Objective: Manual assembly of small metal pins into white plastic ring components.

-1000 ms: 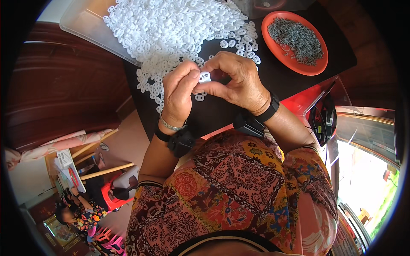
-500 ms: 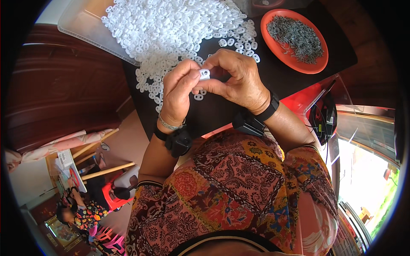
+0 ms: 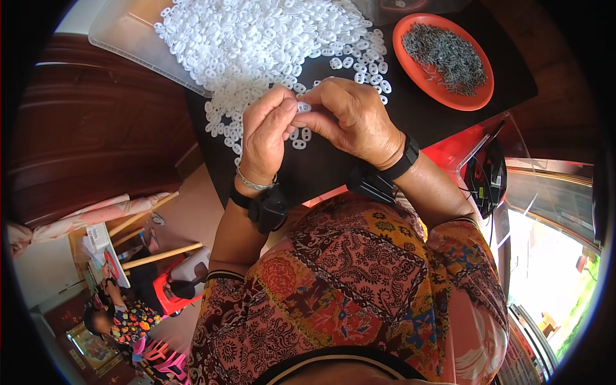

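Left hand (image 3: 264, 131) and right hand (image 3: 360, 122) grasp one small white part (image 3: 303, 107) between their fingers (image 3: 330, 95) above the bench (image 3: 317, 168), apparently for two-sided support. Loose white parts (image 3: 256, 38) and the orange plate (image 3: 470, 103) of metal pins (image 3: 446, 58) lie within reach, presumably for easy access.

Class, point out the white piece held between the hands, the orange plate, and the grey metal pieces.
White piece (image 3: 303, 107): head view, its small exposed part.
Orange plate (image 3: 457, 102): head view, its bare near rim.
Grey metal pieces (image 3: 447, 59): head view, middle of the heap.
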`<state>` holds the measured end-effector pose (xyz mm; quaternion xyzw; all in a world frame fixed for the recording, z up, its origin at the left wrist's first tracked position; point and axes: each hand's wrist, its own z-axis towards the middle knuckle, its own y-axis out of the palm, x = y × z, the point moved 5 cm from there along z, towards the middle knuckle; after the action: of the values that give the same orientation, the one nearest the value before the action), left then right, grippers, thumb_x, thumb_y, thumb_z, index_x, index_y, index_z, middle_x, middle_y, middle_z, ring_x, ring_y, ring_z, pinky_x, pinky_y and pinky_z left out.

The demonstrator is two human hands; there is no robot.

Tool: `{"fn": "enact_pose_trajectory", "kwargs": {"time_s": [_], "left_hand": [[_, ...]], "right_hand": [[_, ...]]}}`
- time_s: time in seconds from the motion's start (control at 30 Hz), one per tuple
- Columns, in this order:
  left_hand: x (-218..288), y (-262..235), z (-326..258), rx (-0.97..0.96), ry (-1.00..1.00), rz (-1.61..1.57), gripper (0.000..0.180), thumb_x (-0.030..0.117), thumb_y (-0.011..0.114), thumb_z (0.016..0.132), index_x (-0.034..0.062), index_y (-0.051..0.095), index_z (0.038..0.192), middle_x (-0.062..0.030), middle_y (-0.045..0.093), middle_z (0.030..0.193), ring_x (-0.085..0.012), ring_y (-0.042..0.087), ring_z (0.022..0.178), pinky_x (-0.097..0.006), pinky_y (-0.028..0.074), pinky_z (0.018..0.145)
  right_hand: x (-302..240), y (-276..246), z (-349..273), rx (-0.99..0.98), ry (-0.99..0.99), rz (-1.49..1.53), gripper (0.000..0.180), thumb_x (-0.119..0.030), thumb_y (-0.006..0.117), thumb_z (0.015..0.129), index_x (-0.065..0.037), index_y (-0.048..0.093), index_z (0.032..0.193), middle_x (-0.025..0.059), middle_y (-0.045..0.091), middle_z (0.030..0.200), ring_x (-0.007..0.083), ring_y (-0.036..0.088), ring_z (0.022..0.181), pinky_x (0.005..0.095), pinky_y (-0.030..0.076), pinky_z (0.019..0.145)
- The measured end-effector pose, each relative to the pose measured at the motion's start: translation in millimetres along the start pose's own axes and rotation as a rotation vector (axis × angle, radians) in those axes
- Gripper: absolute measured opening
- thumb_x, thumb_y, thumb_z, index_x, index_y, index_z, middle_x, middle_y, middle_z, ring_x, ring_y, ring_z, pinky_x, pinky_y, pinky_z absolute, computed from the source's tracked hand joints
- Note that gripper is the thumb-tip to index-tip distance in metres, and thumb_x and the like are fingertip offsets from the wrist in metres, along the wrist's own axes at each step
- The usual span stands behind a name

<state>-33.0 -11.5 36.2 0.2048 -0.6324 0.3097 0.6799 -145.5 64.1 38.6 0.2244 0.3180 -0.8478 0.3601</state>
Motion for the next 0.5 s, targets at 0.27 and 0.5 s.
{"fn": "enact_pose_trajectory", "kwargs": {"time_s": [0.27,0.5], "left_hand": [[3.9,2.2,-1.9,0.053,0.114,0.045,0.028,0.020,0.046,0.090,0.0032,0.047,0.069,0.0035,0.036,0.056,-0.0046,0.030,0.051,-0.022,0.023,0.047],[-6.0,0.2,2.3,0.089,0.196,-0.036,0.029,0.021,0.046,0.091,0.0060,0.043,0.066,0.0051,0.033,0.057,-0.0039,0.029,0.051,-0.022,0.023,0.046]], "right_hand": [[-3.0,-1.2,-1.3,0.021,-0.036,0.008,0.022,-0.019,0.074,0.071,-0.006,0.059,0.081,0.0077,0.058,0.068,0.0254,0.059,0.061,0.0312,0.046,0.052],[0.7,0.1,0.7,-0.021,0.134,0.252,0.031,-0.014,0.079,0.067,-0.002,0.061,0.089,0.0047,0.060,0.073,0.0128,0.058,0.061,0.0243,0.046,0.055]]}}
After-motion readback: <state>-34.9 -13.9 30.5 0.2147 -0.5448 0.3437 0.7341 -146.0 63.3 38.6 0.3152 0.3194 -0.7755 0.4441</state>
